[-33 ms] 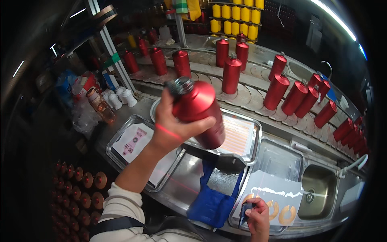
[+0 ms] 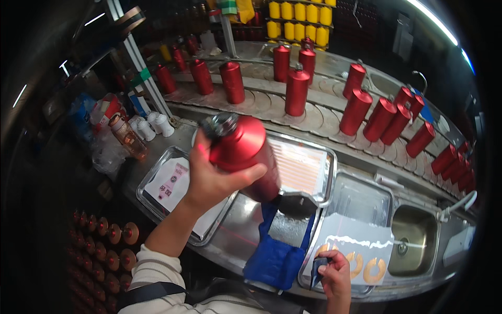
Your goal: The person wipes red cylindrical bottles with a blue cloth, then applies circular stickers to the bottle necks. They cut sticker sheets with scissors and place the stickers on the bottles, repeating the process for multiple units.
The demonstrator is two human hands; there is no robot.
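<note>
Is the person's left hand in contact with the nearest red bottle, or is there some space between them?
Touching. The head view shows the left hand gripping the red bottle, its thumb lying across the bottle's side.

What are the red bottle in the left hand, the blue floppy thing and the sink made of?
Red bottle: perhaps metal or coated glass, with a shiny red finish; its shoulder catches a bright glow.
Blue floppy thing: probably cloth, dull-looking, because it bunches into soft folds.
Sink: likely stainless steel, smooth and greyish, since it has a soft metallic sheen.
</note>
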